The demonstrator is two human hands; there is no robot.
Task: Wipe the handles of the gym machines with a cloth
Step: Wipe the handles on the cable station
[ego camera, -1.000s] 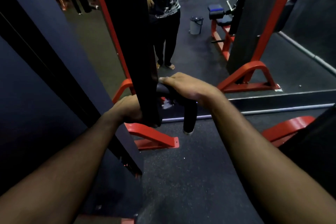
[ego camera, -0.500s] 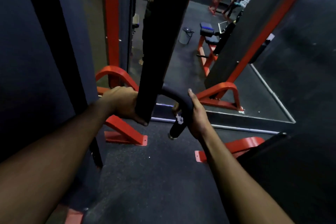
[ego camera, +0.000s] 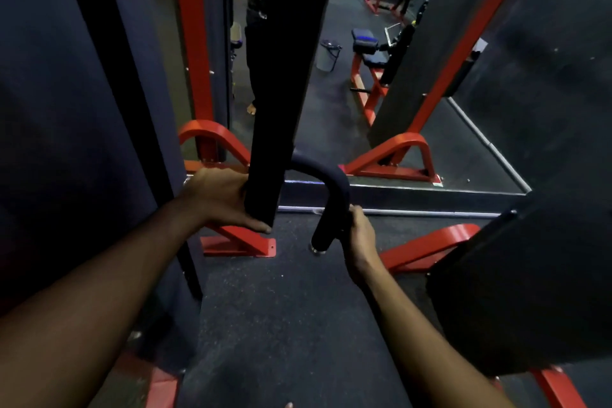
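Left hand [ego camera: 225,200] grips the rigid black upright [ego camera: 281,93]; right hand [ego camera: 359,235] clasps the curved handle [ego camera: 326,195], a stiff padded bar; cloth not discernible.

Dim gym, dark rubber floor [ego camera: 281,325], mirror [ego camera: 347,103]

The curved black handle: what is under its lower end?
Below the handle, gripped by the right hand, lies dark speckled floor. A pale end cap shows. No cloth is visible; the hand's palm side is hidden.
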